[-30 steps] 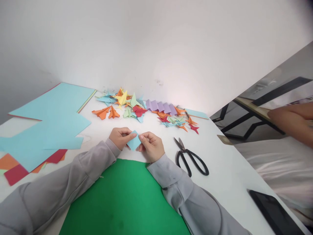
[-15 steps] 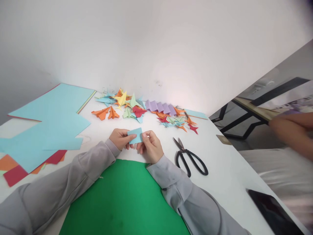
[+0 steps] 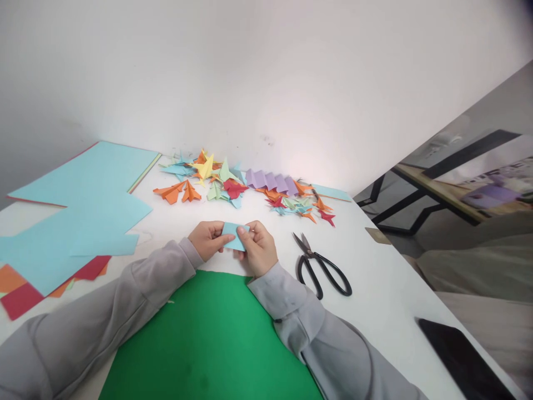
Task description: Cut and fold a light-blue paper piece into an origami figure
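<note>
A small folded light blue paper point(image 3: 234, 235) is held just above the white table point(image 3: 387, 278), between both hands. My left hand point(image 3: 207, 239) pinches its left side with curled fingers. My right hand point(image 3: 259, 248) pinches its right side, thumb on top. Both arms wear grey sleeves and rest over a large green sheet point(image 3: 208, 339) at the near edge.
Black scissors point(image 3: 320, 265) lie to the right of my hands. A heap of folded coloured paper figures point(image 3: 233, 186) and a purple pleated strip point(image 3: 272, 181) sit by the wall. Large blue sheets point(image 3: 83, 211) over red and orange ones lie left. A dark phone point(image 3: 462, 358) lies near right.
The blue paper has been turned between my fingers and sits flatter. A person's arm that showed at the far right is gone from view.
</note>
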The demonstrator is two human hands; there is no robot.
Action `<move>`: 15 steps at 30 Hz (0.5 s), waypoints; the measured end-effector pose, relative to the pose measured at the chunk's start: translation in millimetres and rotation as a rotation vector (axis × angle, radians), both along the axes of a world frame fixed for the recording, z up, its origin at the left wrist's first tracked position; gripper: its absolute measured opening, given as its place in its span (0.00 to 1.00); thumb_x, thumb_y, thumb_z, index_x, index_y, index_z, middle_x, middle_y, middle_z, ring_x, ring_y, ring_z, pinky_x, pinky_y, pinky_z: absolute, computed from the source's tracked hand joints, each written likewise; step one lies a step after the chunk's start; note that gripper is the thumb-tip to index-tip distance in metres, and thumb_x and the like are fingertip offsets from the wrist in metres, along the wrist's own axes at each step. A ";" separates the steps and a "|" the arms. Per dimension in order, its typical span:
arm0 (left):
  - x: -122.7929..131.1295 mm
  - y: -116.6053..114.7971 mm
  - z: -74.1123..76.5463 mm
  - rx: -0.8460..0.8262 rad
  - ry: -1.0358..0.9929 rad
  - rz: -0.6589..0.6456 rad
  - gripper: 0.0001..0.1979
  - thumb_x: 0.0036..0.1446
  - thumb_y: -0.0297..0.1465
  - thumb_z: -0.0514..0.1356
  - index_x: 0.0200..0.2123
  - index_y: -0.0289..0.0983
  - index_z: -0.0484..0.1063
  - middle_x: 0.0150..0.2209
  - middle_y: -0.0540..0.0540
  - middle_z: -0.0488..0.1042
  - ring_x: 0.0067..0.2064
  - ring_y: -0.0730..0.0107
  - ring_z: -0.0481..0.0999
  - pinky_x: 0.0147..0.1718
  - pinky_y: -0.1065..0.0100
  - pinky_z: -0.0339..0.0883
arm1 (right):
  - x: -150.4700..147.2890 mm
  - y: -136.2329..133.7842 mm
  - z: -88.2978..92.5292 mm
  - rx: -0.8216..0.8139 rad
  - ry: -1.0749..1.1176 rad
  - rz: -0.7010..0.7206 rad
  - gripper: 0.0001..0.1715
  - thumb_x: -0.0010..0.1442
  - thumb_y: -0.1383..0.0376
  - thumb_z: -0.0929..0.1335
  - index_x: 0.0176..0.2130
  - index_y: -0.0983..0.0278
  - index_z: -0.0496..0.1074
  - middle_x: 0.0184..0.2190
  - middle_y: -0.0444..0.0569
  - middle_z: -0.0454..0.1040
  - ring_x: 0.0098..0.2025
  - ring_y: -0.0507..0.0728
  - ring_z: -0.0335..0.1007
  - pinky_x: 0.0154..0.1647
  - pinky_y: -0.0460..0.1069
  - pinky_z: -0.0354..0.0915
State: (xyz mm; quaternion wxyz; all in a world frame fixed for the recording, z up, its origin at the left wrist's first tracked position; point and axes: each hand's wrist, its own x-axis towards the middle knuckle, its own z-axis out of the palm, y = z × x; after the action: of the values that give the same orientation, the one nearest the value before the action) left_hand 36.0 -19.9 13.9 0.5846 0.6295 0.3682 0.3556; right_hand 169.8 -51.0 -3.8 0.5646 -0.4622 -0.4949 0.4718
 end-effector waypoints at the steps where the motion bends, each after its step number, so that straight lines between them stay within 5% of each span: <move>1: 0.2 0.4 -1.1 0.014 -0.005 -0.002 0.12 0.41 0.36 0.62 0.24 0.33 0.67 0.12 0.57 0.62 0.13 0.84 0.56 0.12 0.77 0.50 | -0.5 -0.1 0.5 -0.004 -0.002 -0.008 0.18 0.51 0.52 0.66 0.27 0.61 0.56 0.10 0.33 0.63 0.09 0.46 0.54 0.09 0.41 0.49; 10: -2.1 3.6 -6.2 -0.035 -0.051 0.061 0.16 0.45 0.38 0.60 0.35 0.35 0.61 0.08 0.62 0.58 0.08 0.82 0.52 0.09 0.78 0.45 | 0.2 4.1 -0.5 -0.005 0.026 -0.027 0.22 0.47 0.48 0.67 0.27 0.61 0.57 0.08 0.31 0.58 0.09 0.45 0.48 0.09 0.41 0.44; 15: -1.0 3.1 -1.9 -0.032 -0.101 0.143 0.16 0.51 0.42 0.54 0.32 0.33 0.63 0.08 0.61 0.56 0.08 0.83 0.52 0.08 0.77 0.45 | 3.0 4.8 -0.4 -0.045 0.032 -0.107 0.21 0.49 0.48 0.66 0.28 0.61 0.57 0.07 0.30 0.56 0.07 0.45 0.45 0.07 0.40 0.43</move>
State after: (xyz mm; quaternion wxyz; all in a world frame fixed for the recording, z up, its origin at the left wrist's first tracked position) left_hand 35.0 -16.8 12.0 0.5856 0.5736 0.3877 0.4217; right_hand 172.8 -46.3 -4.1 0.5863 -0.4928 -0.4499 0.4593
